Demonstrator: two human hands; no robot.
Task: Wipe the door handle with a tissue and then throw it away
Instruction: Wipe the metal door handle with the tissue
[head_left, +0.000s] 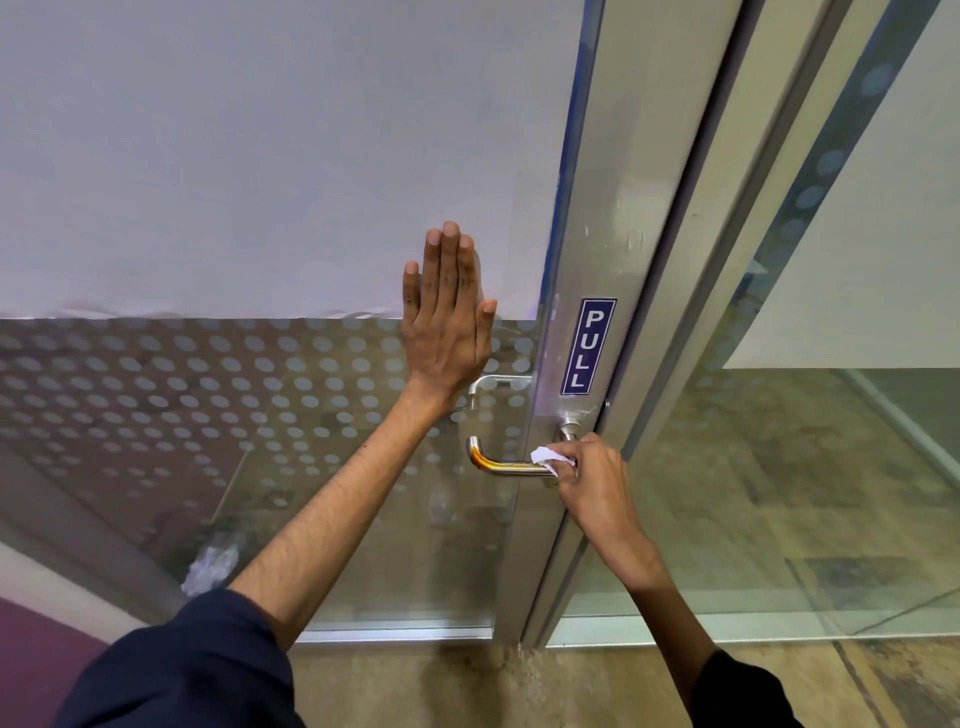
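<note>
A steel lever door handle (498, 465) sticks out to the left from the metal door frame (613, 260), under a blue PULL sticker (587, 345). My right hand (592, 480) is shut on a crumpled white tissue (551, 458) and presses it around the handle's right end, near the pivot. My left hand (448, 317) lies flat with fingers together on the glass door (260, 208), above and left of the handle. The handle's left end is bare.
The door glass has a white frosted upper part and a dotted band (208, 384) lower down. A second glass panel (810, 467) stands to the right of the frame. Brown stone floor (467, 686) runs below the door.
</note>
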